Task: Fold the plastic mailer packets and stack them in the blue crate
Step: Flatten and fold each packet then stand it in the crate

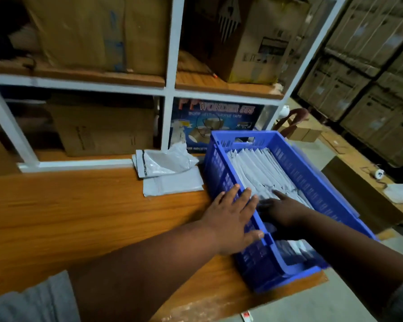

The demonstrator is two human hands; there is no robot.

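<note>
Folded mailers (261, 175) under right hand (282, 210), fingers flat; left hand (230, 219) flat on crate (312, 177) wall.

Warehouse, stacked cartons (368, 73), storage shelving (170, 89)

Wooden table (79, 205); white shelving (170, 66) (cardboard boxes (98, 31)); grey floor (335, 298)

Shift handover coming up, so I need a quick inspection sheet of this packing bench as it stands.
Surface: wooden bench, worn front edge.
Job's things: blue crate overhangs the bench's right end; folded packets stand in a row inside; loose mailers lie beside it.
Clutter: nothing seen.
Grippers: left hand flat on the crate's wall; right hand inside, on the packets.
Cables: nothing seen.
Surroundings: white shelving holding cartons; stacked cartons at right.
</note>
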